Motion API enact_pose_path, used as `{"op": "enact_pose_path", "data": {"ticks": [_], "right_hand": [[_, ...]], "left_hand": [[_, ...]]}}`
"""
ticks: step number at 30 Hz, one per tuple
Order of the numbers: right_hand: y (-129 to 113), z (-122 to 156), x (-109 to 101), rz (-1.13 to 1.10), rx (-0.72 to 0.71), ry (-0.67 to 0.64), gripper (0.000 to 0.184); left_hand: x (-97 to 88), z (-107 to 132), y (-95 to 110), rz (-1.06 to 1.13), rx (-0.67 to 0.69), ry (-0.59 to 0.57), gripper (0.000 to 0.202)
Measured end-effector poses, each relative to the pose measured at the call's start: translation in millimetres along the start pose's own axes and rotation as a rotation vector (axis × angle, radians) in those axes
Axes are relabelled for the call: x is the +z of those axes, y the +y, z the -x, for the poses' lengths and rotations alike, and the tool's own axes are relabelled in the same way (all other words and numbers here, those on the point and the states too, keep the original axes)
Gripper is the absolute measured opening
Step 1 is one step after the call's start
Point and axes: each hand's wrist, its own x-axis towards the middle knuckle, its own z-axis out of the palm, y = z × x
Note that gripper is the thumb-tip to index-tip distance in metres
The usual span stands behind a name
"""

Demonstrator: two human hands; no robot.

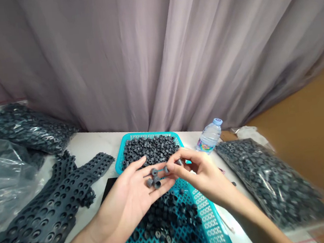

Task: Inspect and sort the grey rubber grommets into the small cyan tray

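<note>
My left hand (132,193) is palm up, fingers stretched out, above the near teal basket (211,222). Several small dark grey cylindrical rubber parts (157,183) with hollow ends rest on its fingers. With thumb and index finger, my right hand (204,171) pinches one such rubber part (166,169) beside the left fingertips. Another rubber part (179,162) shows between the right-hand fingers. Below, many loose black rubber parts (163,219) lie in the near basket.
Behind my hands, a smaller teal basket (120,159) is full of similar parts. A water bottle (210,137) stands right of it. Filled plastic bags (277,178) lie on both sides. Perforated black rubber sheets (53,201) cover the left table. A grey curtain (106,61) hangs behind.
</note>
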Motion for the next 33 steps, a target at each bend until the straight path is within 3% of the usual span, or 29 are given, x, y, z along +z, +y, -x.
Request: {"op": "enact_pose_path", "data": {"ticks": [5,8,15,21,30,33], "right_hand": [[-9,10,5,0.331,-0.233,0.111,0.014],[-12,14,10,0.433,-0.332,0.107,0.013],[-16,13,6,0.331,-0.257,0.073,0.019],[-22,14,-4,0.322,-0.259,0.128,0.018],[-24,11,-15,0.374,-0.273,0.179,0.017],[-23,11,-14,0.384,-0.264,0.186,0.018]], "left_hand": [[1.3,2,1,0.002,-0.019,0.046,0.053],[3.0,4,2,-0.005,-0.019,0.062,0.054],[-0.5,3,4,0.001,-0.004,0.026,0.053],[-5.4,2,6,-0.030,-0.030,-0.030,0.056],[-4.7,1,5,-0.058,-0.038,0.070,0.055],[-4.0,1,3,-0.060,-0.023,0.098,0.046]]}}
